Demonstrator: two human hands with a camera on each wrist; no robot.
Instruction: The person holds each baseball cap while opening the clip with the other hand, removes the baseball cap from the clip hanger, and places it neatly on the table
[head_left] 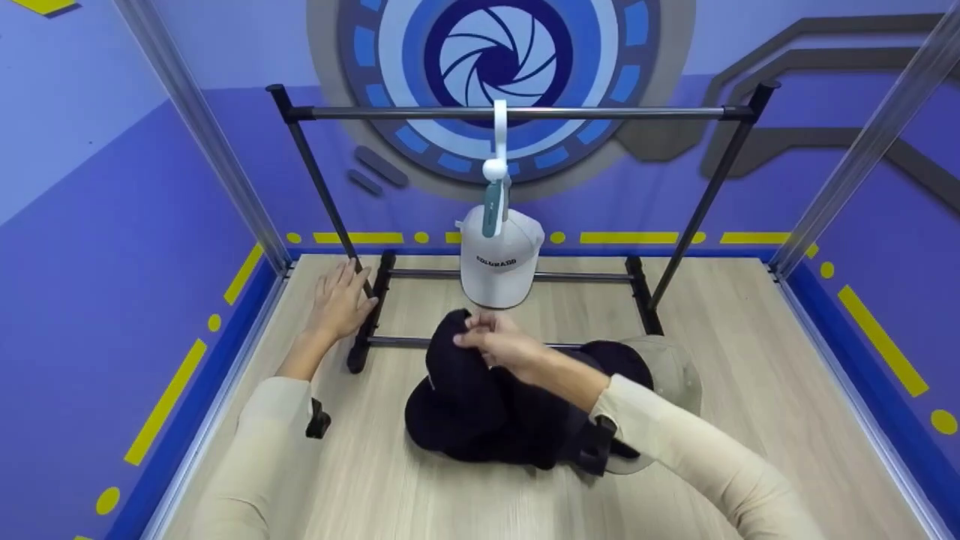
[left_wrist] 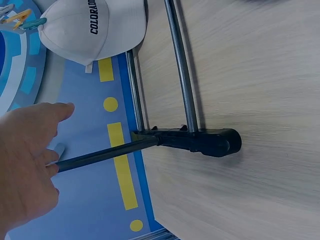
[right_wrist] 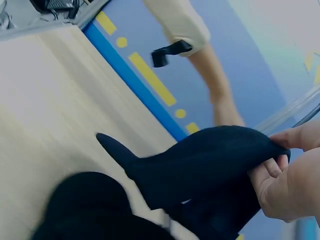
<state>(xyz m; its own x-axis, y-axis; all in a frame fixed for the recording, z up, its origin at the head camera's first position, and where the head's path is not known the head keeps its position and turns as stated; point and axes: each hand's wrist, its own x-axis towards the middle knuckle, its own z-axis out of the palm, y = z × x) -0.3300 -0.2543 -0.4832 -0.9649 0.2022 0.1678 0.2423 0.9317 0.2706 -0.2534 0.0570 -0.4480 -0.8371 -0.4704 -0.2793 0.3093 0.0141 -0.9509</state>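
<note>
My right hand pinches the edge of a black cap between thumb and fingers. In the right wrist view that black cap hangs from the fingertips of the right hand. Beside the left post of a black metal rack is my left hand, its fingers spread and fairly straight. The left wrist view shows fingertips of the left hand at the post, but the contact is partly hidden. A white cap lettered COLORADO hangs from the top rail by a white hanger with clips.
More dark caps and a beige cap lie on the wooden table, partly beneath my right forearm. The rack's black foot stands on the table. Blue panels with yellow marks enclose the left, right and back.
</note>
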